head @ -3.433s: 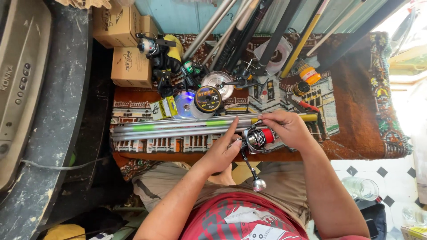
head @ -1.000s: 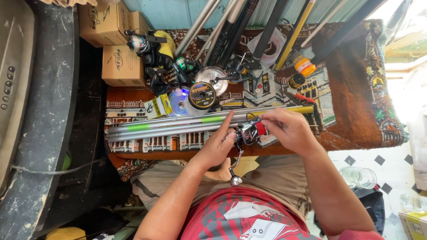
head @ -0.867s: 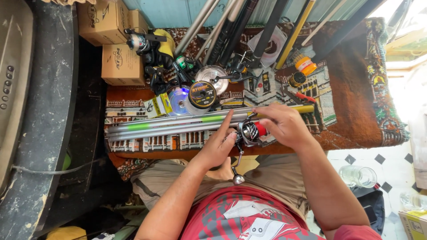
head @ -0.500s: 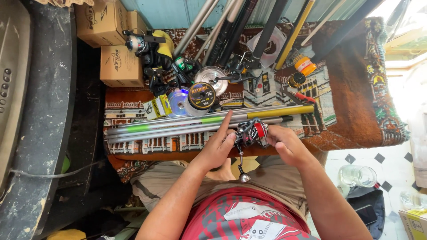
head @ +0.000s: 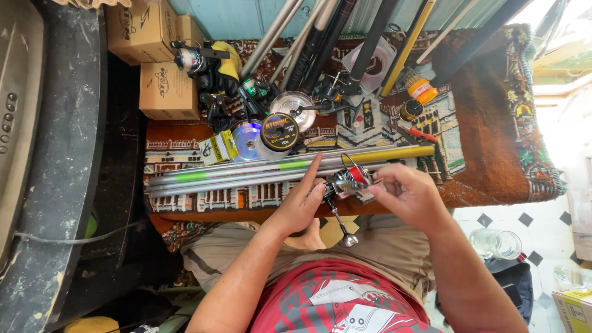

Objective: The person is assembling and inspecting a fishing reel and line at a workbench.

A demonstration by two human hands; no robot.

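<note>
A black and red spinning fishing reel (head: pixel 345 183) is held between both hands just above my lap, its handle (head: pixel 343 226) hanging down toward my knees. My left hand (head: pixel 301 201) grips the reel's left side with the index finger stretched up over the rods. My right hand (head: pixel 408 192) pinches its right side. Just beyond the reel, several grey, green and yellow rod sections (head: pixel 277 171) lie side by side across a patterned rug (head: pixel 493 135).
Spools of line (head: pixel 279 131), other reels (head: pixel 216 80), an orange spool (head: pixel 422 90) and red pliers (head: pixel 413 132) crowd the rug's far side. Rod tubes (head: pixel 320 37) lean at the back. Cardboard boxes (head: pixel 161 91) stand far left. A glass jar (head: pixel 496 242) lies on the tiled floor.
The reel has turned in my hands: the right hand slid from covering its top to gripping its right side, and the bail and spool now show. The left hand kept its hold.
</note>
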